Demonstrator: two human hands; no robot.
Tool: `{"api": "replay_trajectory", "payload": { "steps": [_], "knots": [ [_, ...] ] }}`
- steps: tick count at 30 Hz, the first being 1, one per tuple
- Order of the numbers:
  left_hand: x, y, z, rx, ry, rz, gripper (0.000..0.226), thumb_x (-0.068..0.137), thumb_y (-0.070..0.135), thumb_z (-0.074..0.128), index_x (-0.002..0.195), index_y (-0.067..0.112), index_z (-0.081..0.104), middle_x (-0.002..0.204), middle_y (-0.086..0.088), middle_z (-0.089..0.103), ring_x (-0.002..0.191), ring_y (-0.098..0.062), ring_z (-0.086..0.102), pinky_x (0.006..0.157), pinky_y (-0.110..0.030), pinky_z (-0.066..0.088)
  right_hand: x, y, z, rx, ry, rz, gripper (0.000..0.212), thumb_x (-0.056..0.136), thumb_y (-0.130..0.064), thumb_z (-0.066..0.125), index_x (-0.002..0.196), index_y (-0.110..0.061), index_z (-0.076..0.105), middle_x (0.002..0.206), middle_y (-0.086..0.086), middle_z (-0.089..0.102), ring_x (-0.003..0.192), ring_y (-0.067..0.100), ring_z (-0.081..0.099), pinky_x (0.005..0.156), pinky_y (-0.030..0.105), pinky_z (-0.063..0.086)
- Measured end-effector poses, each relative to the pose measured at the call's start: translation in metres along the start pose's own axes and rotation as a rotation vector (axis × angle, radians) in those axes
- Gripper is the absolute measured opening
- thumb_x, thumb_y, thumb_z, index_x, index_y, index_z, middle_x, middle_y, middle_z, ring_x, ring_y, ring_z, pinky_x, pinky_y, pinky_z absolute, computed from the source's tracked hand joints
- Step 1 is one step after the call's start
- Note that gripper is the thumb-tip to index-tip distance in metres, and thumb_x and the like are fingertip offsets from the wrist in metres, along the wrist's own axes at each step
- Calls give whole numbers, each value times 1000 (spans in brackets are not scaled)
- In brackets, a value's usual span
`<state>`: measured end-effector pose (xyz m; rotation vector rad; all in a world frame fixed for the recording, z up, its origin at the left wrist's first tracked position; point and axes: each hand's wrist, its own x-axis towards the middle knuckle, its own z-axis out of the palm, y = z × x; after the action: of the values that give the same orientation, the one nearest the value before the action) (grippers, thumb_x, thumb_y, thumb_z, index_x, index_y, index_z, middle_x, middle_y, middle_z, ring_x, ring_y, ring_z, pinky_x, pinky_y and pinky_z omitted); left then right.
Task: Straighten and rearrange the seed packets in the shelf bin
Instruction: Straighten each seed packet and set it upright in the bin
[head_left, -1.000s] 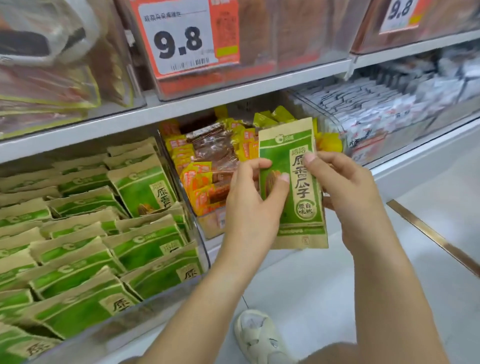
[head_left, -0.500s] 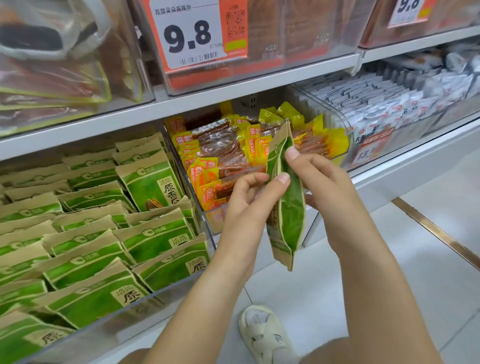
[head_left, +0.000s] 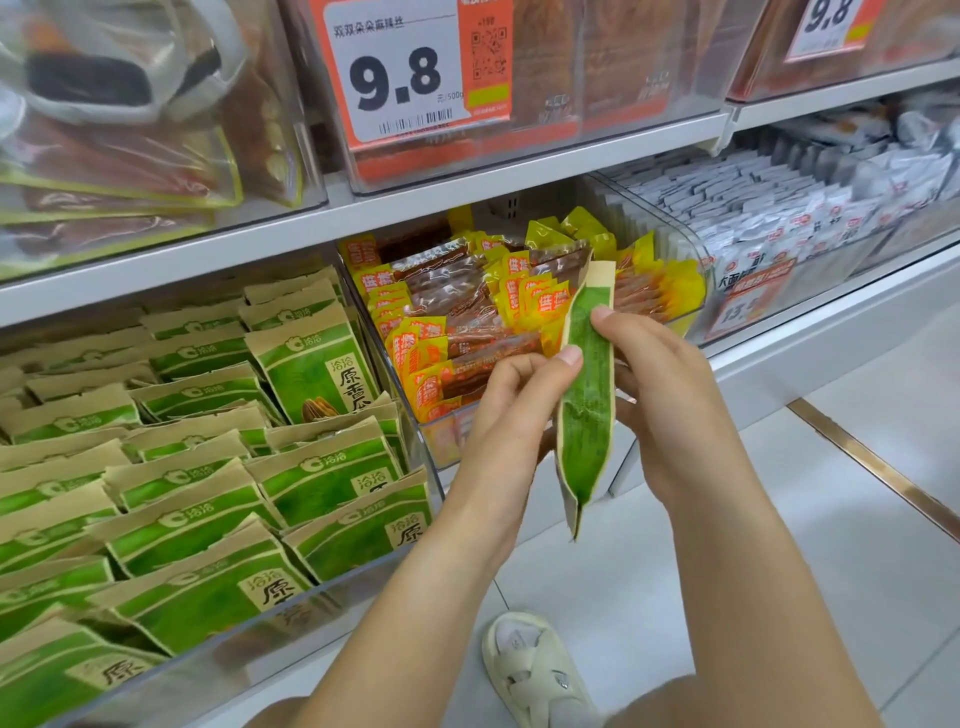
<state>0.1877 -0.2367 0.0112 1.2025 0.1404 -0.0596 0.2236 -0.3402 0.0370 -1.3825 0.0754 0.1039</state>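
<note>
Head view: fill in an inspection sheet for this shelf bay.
Surface: white shelf with clear bins; pale tiled floor below.
Job's things: clear seed bin at left, packed with overlapping green packets; one held packet is outside it, edge-on to the camera.
Clutter: nothing seen.
Grips: left hand and right hand both pinch the held packet.
Cables: nothing seen.
Surroundings: bin of yellow-and-orange snack packs in the middle, grey-white sachets at right, 9.8 price tag above, a pale shoe on the floor.
</note>
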Motion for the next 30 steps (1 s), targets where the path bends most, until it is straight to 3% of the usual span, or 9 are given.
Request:
{"api": "replay_trajectory", "payload": {
  "steps": [4,8,12,15,19,26,28,30],
  "knots": [
    [-2,-4,-3,66,-90,-52,48,71,34,75,108,12,53,78,12,65,68,-2,62,63,-17,47,2,-5,-5,45,91,-7,15,93,-19,59,94,-4,63,70,2,61,58,6,61,51,17,48],
    [-2,-5,-4,54,-139,-71,38,71,35,72,99,16,56,87,7,66,73,-3,63,69,-18,49,3,-9,-15,111,114,-43,17,94,-24,58,86,-10,64,69,-3,62,61,5,63,54,19,49],
    [-1,-3,1,-46,-59,-17,40,74,36,70,103,13,56,92,3,68,80,-7,64,72,-21,49,0,-8,-25,-22,-99,-20,37,82,-41,69,98,-7,64,85,-1,68,81,9,66,78,27,52],
    [3,-1,4,-156,28,1,49,75,37,70,111,8,55,103,-8,66,86,-15,64,65,-20,50,-3,-4,-33,-184,-256,16,36,68,-36,71,93,-12,60,87,-5,67,83,7,63,92,32,50],
    [5,0,7,-191,95,18,49,77,39,76,108,8,56,104,-10,68,85,-13,67,70,-23,51,-4,0,-38,-213,-391,40,54,68,-26,71,107,6,53,92,1,68,86,5,65,84,18,50],
    [5,3,5,-170,58,38,50,73,40,65,110,7,56,89,-3,68,71,-7,64,65,-22,52,-2,-1,-40,-218,-456,40,39,75,-24,69,101,2,55,93,7,69,90,15,63,102,39,43],
    [5,4,4,-177,44,45,48,76,39,64,110,6,56,81,1,67,66,-5,62,65,-23,50,-2,-1,-40,-232,-456,27,36,76,-23,68,99,2,57,90,5,69,89,14,63,103,39,43],
    [5,4,3,-183,40,38,50,77,40,63,112,6,57,88,-2,69,74,-9,64,65,-22,50,-1,1,-40,-249,-434,10,39,73,-22,70,99,4,56,91,3,69,90,11,64,99,32,45]
  ]
}}
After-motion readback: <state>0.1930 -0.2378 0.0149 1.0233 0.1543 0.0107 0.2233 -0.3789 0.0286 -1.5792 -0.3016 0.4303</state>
